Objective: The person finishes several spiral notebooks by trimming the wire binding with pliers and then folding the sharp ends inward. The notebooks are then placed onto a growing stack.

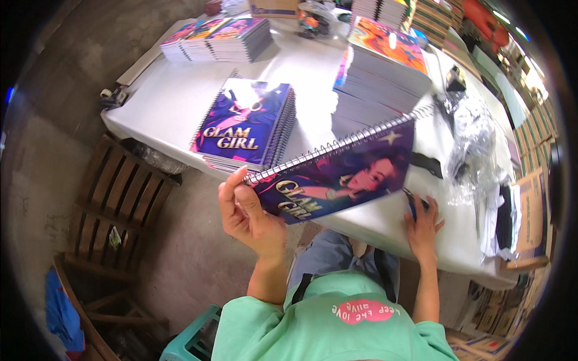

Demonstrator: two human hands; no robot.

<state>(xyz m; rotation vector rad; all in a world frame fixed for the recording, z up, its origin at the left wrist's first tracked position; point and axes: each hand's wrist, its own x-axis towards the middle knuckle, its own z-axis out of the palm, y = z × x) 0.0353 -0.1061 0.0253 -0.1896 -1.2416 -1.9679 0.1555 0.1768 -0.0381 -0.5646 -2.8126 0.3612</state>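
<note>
Above the near edge of the worktop (159,93), a purple spiral notebook (355,174) hangs tilted, its coil uppermost and slanting up to the right. Of the two hands, the left hand (253,219) pinches it at one end of the coil, thumb against fingers; the right hand (422,228) lies low by the near right part of the worktop, fingers about a small dark tool (412,203), though I cannot tell how firmly they close. Held by one end only, the notebook could droop or twist free and drop past the edge to the floor (189,228). A swing of its far coil end could snag the tall book stack (391,45) or nudge the smaller notebook stack (244,123) near the front edge
</note>
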